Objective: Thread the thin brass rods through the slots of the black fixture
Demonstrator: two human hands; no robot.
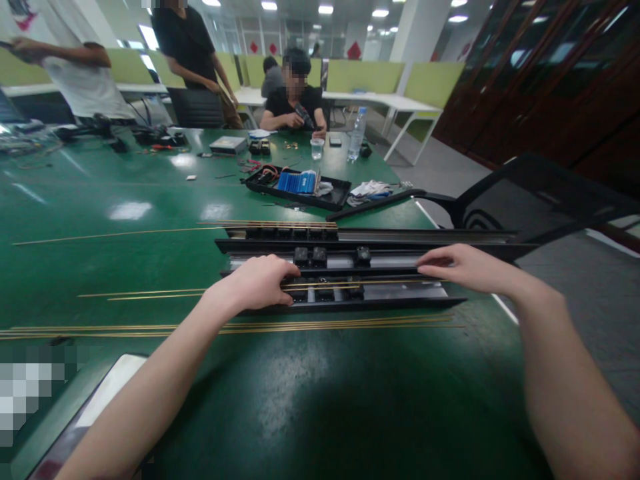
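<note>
My left hand (265,283) is curled over the left end of the nearest black rail (400,301), with thumb and fingers closed about a small black block (299,291). Two thin brass rods (150,294) run under that hand and along the rail, past more black blocks. My right hand (453,263) has its fingertips pressed together at the front edge of the middle rail (395,260); what they pinch, if anything, is hidden. Several black blocks (319,257) sit in the middle rail. Behind it, the far rail (425,235) holds a row of blocks with brass rods over them.
Loose brass rods (325,326) lie in front of the rails. Beyond stand a black tray (260,189) with a blue box, gloves (370,192), a cup (317,148) and a water bottle (357,135). A mesh chair (545,193) is at the right. A co-worker sits opposite holding a tool.
</note>
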